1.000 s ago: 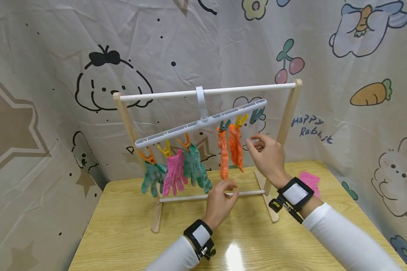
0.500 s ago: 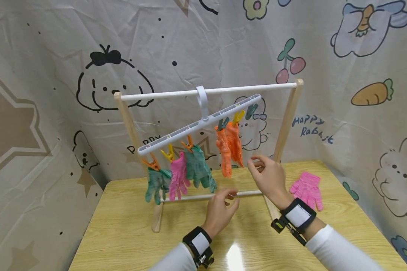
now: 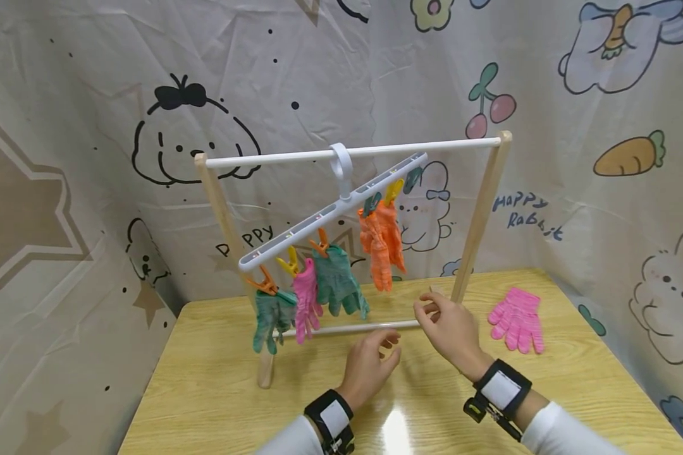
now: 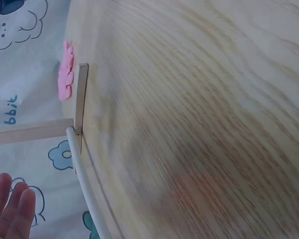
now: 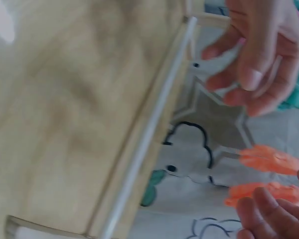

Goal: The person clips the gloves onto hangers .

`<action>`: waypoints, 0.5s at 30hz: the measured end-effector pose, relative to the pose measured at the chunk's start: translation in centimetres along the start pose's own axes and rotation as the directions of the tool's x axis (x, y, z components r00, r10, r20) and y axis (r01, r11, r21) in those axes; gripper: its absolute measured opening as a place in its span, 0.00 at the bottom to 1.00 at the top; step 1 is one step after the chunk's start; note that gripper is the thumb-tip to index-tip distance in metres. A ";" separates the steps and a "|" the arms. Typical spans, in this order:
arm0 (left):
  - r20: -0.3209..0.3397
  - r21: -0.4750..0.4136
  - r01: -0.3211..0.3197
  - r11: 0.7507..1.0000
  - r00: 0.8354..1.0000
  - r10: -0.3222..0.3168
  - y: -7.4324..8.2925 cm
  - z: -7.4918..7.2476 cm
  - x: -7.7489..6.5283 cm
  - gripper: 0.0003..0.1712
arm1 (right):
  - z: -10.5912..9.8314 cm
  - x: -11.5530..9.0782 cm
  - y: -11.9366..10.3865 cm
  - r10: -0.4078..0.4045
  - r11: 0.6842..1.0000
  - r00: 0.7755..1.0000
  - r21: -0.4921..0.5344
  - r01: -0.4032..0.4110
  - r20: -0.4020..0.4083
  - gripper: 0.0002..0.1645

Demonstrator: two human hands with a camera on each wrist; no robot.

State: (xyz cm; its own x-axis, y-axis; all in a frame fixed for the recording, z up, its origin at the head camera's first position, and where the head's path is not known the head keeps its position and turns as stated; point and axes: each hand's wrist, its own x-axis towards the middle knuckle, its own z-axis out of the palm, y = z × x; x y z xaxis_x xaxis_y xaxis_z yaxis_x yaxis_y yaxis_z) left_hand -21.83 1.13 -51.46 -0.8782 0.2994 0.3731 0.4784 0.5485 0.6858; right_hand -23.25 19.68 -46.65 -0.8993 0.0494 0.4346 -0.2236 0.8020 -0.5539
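My left hand [image 3: 370,366] hovers over the table below the hanger, fingers loosely bent around nothing. My right hand [image 3: 451,333], likewise holding nothing, is by the rack's right leg. Above them a grey hanger [image 3: 319,218] hooks over the rack's white bar [image 3: 421,148], its left end lower. From its left half, clothespins hold a green glove [image 3: 273,316], a pink glove [image 3: 306,300] and another green glove [image 3: 338,281]. Two orange gloves [image 3: 380,246] hang from the right half by a green and a yellow clothespin [image 3: 394,191]. A green clothespin [image 3: 412,180] at the right end holds nothing.
A pink striped glove [image 3: 516,319] lies flat on the wooden table [image 3: 216,404], right of the rack. The rack's wooden posts [image 3: 480,218] stand at both sides, joined low down by a white crossbar [image 3: 370,327]. Patterned curtain [image 3: 319,57] encloses the table behind and beside.
The hanger has swivelled: its left end came right and lower, its right end went left and higher. My right hand has moved down from beside the orange gloves. The left hand sank slightly.
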 end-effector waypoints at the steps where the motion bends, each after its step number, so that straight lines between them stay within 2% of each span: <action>1: 0.003 0.007 -0.006 1.000 1.000 0.006 0.0 0.0 -0.1 0.12 | 0.3 -0.2 0.2 0.003 1.000 1.000 -0.013 -0.003 0.019 0.18; 9: 0.042 0.065 -0.027 0.998 0.999 0.025 0.0 -0.1 -0.5 0.12 | 1.8 -2.0 1.3 0.036 0.993 0.989 -0.119 -0.019 0.141 0.18; 15: 0.075 0.102 -0.054 0.993 0.996 0.047 0.1 0.1 -0.8 0.13 | 1.9 -3.0 2.6 0.049 0.990 0.987 -0.140 -0.027 0.156 0.17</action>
State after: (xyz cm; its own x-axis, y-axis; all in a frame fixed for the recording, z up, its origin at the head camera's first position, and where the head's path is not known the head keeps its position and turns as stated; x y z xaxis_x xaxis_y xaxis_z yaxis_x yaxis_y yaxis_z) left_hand -21.10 1.02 -51.77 -0.8524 0.3821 0.3569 0.5227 0.6082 0.5974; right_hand -21.85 20.49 -50.68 -0.9567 -0.0049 0.2909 -0.1445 0.8758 -0.4606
